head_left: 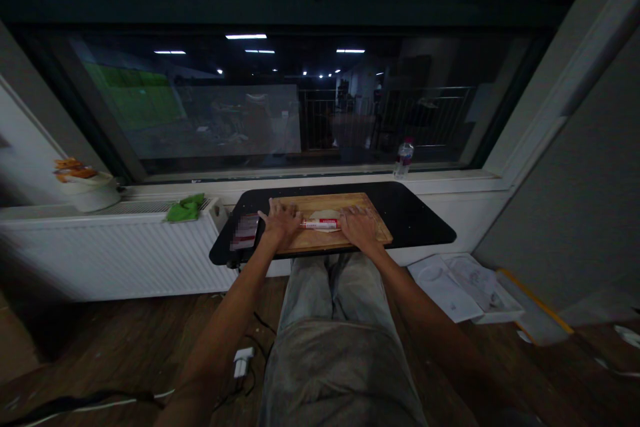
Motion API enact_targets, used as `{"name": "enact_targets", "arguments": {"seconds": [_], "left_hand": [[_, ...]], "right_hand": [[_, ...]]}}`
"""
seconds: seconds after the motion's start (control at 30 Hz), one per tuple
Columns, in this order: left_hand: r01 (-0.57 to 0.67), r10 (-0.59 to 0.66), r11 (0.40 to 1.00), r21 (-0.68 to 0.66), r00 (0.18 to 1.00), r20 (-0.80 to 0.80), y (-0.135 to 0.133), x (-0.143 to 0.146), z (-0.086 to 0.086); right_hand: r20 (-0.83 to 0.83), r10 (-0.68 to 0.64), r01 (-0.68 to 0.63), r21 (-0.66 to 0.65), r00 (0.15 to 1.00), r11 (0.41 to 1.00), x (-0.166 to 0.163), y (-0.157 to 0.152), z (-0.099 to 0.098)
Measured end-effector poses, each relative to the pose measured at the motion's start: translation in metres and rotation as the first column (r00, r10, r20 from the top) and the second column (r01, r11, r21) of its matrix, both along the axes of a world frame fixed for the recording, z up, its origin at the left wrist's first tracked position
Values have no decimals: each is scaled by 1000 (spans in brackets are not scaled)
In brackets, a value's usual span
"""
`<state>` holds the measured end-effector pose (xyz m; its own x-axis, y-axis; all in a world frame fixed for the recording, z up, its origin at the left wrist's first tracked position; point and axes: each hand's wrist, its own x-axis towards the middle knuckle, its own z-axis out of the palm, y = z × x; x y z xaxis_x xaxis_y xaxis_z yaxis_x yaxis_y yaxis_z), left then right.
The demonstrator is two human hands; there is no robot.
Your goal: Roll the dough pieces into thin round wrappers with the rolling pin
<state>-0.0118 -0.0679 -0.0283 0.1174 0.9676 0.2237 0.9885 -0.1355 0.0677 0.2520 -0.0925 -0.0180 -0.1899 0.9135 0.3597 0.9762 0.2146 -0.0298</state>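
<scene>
A wooden cutting board (373, 203) lies on a small black table (425, 217). Across it lies a rolling pin (320, 223) with a red and white middle, resting on a pale flat piece of dough (325, 214). My left hand (281, 220) lies flat over the pin's left end, fingers stretched forward. My right hand (359, 223) presses flat on the pin's right end, fingers spread too. Both palms rest on top of the pin and do not wrap around it.
A phone-like object (245, 232) sits on the table's left edge. A water bottle (404, 159) stands on the window sill. A green cloth (185, 208) and a white bowl (90, 192) lie on the radiator at left. Papers (460, 283) and a charger (243, 360) are on the floor.
</scene>
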Motion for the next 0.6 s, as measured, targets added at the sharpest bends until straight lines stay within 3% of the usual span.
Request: {"name": "enact_targets", "arguments": {"seconds": [0.07,0.23,0.43,0.6], "left_hand": [[-9,9,998,59,1000,9,1,5,0],[114,-108,983,147,993,-50,5,12,2],[58,-65,989,138,997,48,13,18,9],[59,-65,992,108,996,53,15,20,10]], "right_hand": [[14,-5,5,-12,1000,1000,0,10,0],[39,-13,15,-53,999,998,2,37,-2],[53,-1,6,-105,999,994,5,57,2],[50,23,-18,-98,999,995,5,49,6]]}}
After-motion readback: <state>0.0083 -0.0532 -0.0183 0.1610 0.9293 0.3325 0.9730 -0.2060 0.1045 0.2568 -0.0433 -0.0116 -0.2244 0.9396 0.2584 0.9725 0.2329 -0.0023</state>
